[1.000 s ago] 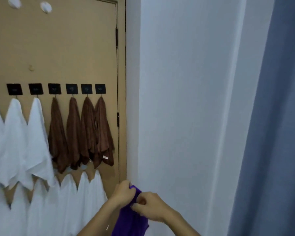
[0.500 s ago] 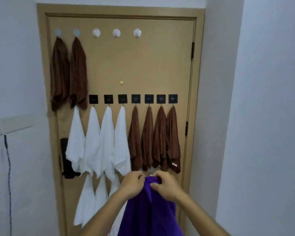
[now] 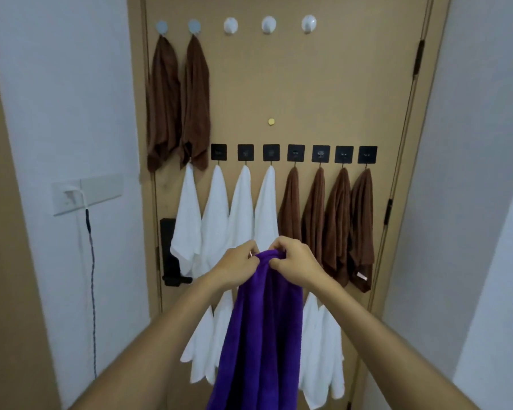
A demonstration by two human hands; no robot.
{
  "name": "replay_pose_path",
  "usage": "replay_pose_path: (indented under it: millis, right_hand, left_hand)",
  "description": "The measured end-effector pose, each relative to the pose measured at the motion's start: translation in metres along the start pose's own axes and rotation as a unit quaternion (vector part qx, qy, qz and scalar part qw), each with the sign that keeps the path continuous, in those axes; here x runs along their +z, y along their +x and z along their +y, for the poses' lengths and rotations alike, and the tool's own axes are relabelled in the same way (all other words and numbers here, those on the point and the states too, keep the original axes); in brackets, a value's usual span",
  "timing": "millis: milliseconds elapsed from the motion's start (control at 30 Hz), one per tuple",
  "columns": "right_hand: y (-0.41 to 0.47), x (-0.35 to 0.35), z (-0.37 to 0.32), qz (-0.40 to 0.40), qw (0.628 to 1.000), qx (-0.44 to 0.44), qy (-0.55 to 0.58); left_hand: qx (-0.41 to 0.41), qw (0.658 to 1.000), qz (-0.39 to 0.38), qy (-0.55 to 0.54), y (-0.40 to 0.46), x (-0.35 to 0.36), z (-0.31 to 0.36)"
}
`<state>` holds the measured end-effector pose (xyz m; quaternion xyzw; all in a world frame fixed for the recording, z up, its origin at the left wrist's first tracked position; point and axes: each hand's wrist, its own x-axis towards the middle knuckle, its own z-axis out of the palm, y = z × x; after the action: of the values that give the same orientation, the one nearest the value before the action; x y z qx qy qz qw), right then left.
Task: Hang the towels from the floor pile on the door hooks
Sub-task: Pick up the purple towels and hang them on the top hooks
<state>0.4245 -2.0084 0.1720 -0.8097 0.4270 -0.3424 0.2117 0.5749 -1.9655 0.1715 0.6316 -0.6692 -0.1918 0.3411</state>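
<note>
A purple towel (image 3: 261, 329) hangs down in front of me, bunched at its top edge. My left hand (image 3: 237, 269) and my right hand (image 3: 295, 263) both pinch that top edge, close together, in front of the tan door (image 3: 323, 93). Three white round hooks (image 3: 268, 24) at the door's top stand bare; two more to their left carry brown towels (image 3: 178, 99). The row of black square hooks (image 3: 295, 153) holds white towels (image 3: 228, 214) and brown towels (image 3: 335, 223). More white towels (image 3: 323, 359) hang lower, partly hidden by the purple one.
A black door handle (image 3: 172, 261) sits at the door's left edge. A wall socket plate (image 3: 86, 193) with a plugged cable (image 3: 92, 276) is on the left wall. White walls flank the door on both sides.
The view swung left and up from the right wall to the whole door. Both hands rose slightly with the purple towel, keeping their pinch on its top edge.
</note>
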Motion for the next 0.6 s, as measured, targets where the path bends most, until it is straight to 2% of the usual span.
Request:
replay_pose_path:
  millis: [200, 433, 600]
  right_hand:
    - [0.051, 0.003, -0.004, -0.041, 0.999, 0.029, 0.016]
    - [0.131, -0.011, -0.001, -0.004, 0.999, -0.034, -0.028]
    - [0.195, -0.032, -0.002, 0.009, 0.999, -0.046, -0.028]
  left_hand:
    - [0.001, 0.999, -0.012, 0.045, 0.036, -0.038, -0.022]
    - [-0.009, 0.998, -0.055, 0.011, 0.109, -0.077, -0.02]
    - [-0.02, 0.998, -0.007, -0.054, 0.173, -0.107, -0.015]
